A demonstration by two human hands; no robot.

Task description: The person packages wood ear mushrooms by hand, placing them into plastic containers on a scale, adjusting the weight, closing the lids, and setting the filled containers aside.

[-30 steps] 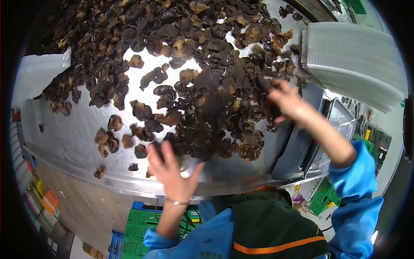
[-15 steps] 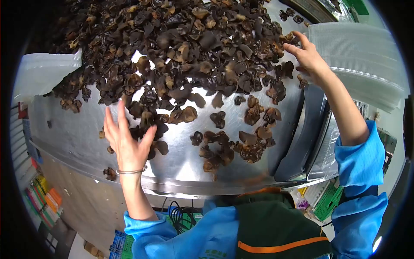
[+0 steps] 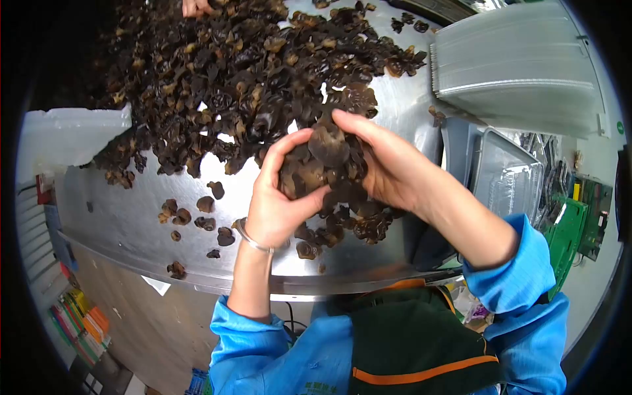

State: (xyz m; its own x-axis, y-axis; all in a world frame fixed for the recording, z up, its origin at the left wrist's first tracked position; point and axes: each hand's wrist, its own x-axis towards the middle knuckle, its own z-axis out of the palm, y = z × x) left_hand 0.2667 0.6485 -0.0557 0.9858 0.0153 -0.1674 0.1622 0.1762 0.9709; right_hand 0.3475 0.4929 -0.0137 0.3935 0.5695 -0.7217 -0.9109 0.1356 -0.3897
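Blue sleeves (image 3: 520, 276), dark green vest (image 3: 408, 342), orange stripe (image 3: 421, 376), silver wrist bangle (image 3: 249, 239)

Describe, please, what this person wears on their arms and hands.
The left hand and right hand are bare, without gloves. A thin silver bangle circles the left wrist; none shows on the right. The bright blue left sleeve and right sleeve end partway up the forearms.
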